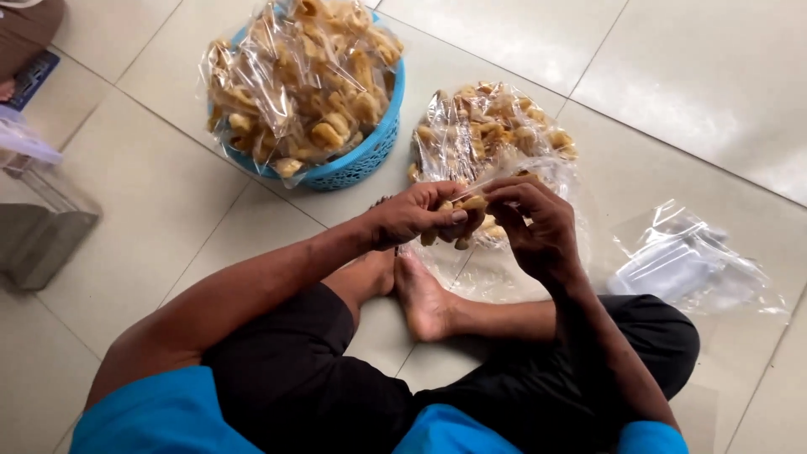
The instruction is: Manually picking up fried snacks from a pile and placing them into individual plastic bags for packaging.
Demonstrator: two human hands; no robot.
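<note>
Basket (361, 160) of bagged crackers sits on the tile floor (151, 210), loose bag pile (492, 126) beside it. Left hand (412, 214) and right hand (534, 223) both pinch one small cracker bag (465, 220); looks mid-sealing, needs steady fingers.

Lighting is soft, even daylight, bright enough for all detail. A broad pale sheen lies on the floor tiles (706, 84) at upper right, so light enters from that side. Glare streaks the clear plastic bags in the blue basket (361, 160) and the loose plastic sheets (681, 261). Shadows beneath my legs are faint and diffuse. My fingers (454, 217) are slightly soft; focus is otherwise fair. Mild stretching shows at the frame edges.
</note>
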